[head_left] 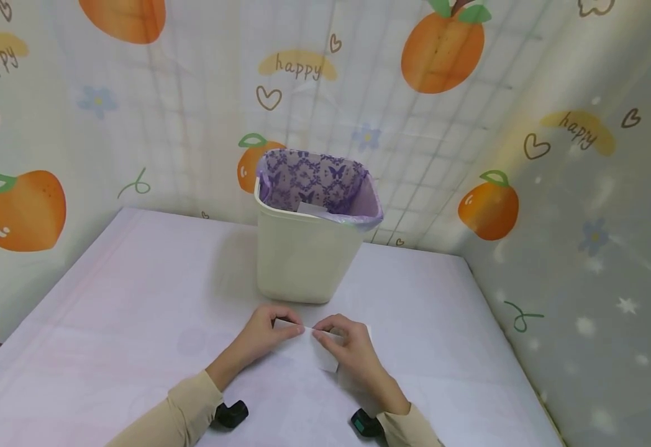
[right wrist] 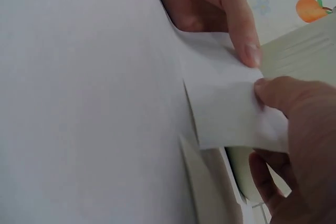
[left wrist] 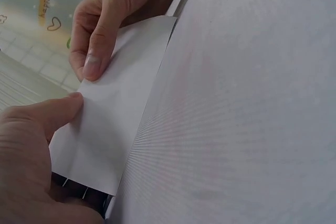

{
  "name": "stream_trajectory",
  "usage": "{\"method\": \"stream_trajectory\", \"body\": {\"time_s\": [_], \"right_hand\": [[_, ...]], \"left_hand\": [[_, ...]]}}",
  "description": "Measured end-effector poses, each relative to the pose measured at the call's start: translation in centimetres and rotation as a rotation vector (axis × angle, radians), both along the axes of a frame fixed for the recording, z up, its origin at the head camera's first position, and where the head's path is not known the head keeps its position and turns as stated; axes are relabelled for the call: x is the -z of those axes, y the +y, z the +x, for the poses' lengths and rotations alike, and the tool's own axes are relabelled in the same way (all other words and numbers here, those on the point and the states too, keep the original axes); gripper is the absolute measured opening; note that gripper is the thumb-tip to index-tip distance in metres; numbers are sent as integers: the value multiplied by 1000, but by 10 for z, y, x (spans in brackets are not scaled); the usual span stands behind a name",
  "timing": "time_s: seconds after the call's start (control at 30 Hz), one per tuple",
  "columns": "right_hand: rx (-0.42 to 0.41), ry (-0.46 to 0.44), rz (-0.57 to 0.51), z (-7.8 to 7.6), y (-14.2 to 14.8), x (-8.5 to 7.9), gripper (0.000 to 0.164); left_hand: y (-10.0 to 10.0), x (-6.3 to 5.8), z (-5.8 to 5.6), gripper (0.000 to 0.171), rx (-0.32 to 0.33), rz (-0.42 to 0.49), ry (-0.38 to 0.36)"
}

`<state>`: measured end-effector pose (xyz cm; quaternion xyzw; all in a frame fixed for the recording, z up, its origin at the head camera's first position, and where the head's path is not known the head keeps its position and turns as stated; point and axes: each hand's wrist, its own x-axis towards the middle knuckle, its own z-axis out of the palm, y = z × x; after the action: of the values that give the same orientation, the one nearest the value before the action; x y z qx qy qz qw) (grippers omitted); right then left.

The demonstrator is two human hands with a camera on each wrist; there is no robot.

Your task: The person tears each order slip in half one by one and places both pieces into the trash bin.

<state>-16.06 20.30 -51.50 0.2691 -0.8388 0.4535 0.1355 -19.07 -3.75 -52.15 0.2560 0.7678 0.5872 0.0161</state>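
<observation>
A small sheet of white paper (head_left: 324, 359) stands on edge just above the white table, its upper edge between both hands. My left hand (head_left: 264, 329) pinches that edge, thumb on the near face and fingers behind. Close beside it, my right hand (head_left: 355, 347) pinches the same edge, the two thumb tips nearly meeting. In the left wrist view the paper (left wrist: 118, 111) is flat-faced with a faint crease. The right wrist view shows a second piece of paper (right wrist: 202, 184) lying under the right hand's side.
A cream waste bin (head_left: 309, 261) stands just beyond the hands, with a purple butterfly-patterned liner (head_left: 314, 177) and a white paper piece (head_left: 311, 209) inside. Black devices (head_left: 232, 415) sit at both wrists. A printed curtain (head_left: 191, 112) hangs behind the table (head_left: 124, 298).
</observation>
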Motion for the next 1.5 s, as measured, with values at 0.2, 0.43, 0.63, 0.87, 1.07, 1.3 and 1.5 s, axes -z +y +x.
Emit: {"method": "stream_trajectory", "body": {"time_s": [0.2,0.43,0.63,0.87,1.07,1.3,1.5], "right_hand": [[-9,58,12,1,-3,-6,8],[-7,130,37,1,-3,-12,10],[2,137,31,2,-5,-21,9],[-7,163,68,0,-13,-49,7],[-20,179,82,-3,-14,-65,3],[-20,209,81,-4,-8,-79,5],[-19,268,99,-4,-2,-90,4]], "left_hand": [[1,-1,0,10,22,13,-7],[4,-2,0,4,34,57,-50],[2,-12,2,5,22,67,-48],[0,-29,5,4,-1,117,-122],[3,-41,5,6,0,120,-57],[4,-54,5,4,-20,149,-23],[10,-68,3,3,-13,103,22]]}}
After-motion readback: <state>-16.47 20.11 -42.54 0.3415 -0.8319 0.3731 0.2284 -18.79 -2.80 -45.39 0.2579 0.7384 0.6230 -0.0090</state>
